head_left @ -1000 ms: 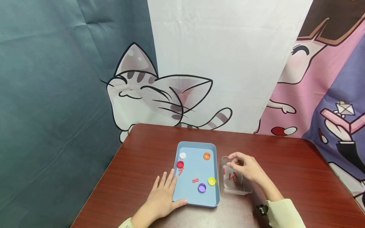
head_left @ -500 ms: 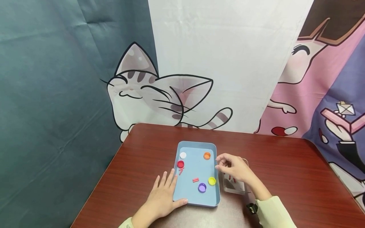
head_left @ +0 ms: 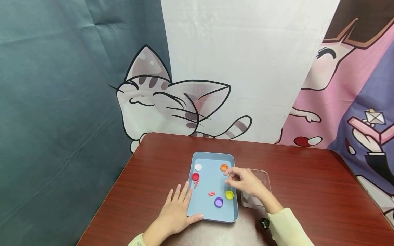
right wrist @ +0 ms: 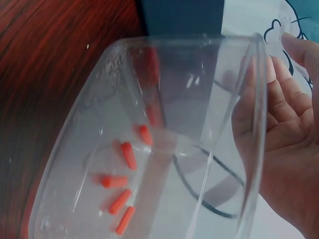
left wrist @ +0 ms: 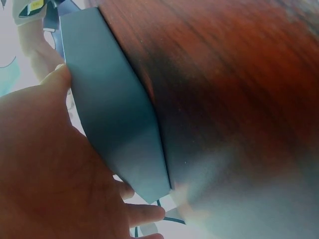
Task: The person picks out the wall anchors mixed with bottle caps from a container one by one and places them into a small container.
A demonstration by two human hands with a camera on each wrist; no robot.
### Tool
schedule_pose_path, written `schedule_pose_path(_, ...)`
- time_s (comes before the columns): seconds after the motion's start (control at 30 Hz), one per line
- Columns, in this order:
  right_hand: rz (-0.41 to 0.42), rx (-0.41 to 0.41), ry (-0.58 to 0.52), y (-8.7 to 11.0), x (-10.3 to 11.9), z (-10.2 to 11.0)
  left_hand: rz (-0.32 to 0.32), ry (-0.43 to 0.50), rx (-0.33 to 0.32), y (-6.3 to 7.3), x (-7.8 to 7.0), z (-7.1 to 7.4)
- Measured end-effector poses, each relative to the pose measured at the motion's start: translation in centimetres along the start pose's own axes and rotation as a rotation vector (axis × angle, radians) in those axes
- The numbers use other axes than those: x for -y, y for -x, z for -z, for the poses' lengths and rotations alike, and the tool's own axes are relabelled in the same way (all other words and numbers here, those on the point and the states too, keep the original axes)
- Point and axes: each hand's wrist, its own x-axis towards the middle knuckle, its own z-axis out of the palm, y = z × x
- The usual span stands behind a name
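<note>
A light blue tray (head_left: 200,213) lies on the table, with small round caps in white (head_left: 198,167), red (head_left: 195,176), orange (head_left: 224,167), yellow (head_left: 229,195) and purple (head_left: 219,202). Short red sticks (head_left: 211,193) rest in it, some of them near the red cap. My left hand (head_left: 173,215) is spread at the tray's left side, thumb touching its near rim. Over the tray's right edge hovers my right hand (head_left: 246,182), fingers bent, thumb and index apart around a visible gap below the orange cap. Nothing shows between those fingertips.
Right of the tray stands a clear plastic box (head_left: 263,176), partly hidden by the right hand and forearm. Several red sticks (right wrist: 128,155) lie inside it. Behind the brown table (head_left: 166,153) hangs a cloth with a cartoon cat (head_left: 157,116).
My right hand has moved left from above the clear box to over the tray's right edge. My left hand and the things in the tray stay put.
</note>
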Motion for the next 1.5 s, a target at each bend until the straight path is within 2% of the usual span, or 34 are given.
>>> schedule_pose_path(0.3,0.014,0.042,0.057,-0.9,0.4,-1.1,0.008,0.001,0.010,-0.1,-0.1,0.0)
schedule_pose_path(0.53,0.002,0.106,0.064,-1.8,0.5,-2.1,0.010,-0.005,0.007,-0.4,0.1,-0.1)
schedule_pose_path(0.8,0.008,0.164,0.123,-2.2,0.4,-3.0,0.014,-0.004,0.019,-0.3,0.0,-0.1)
schedule_pose_path(1.1,0.000,0.236,0.125,-2.9,0.5,-3.8,0.010,-0.010,0.015,-0.2,0.0,-0.2)
schedule_pose_path(1.5,-0.064,0.312,0.169,-3.9,0.3,-4.5,0.008,-0.007,0.021,-0.2,0.1,0.0)
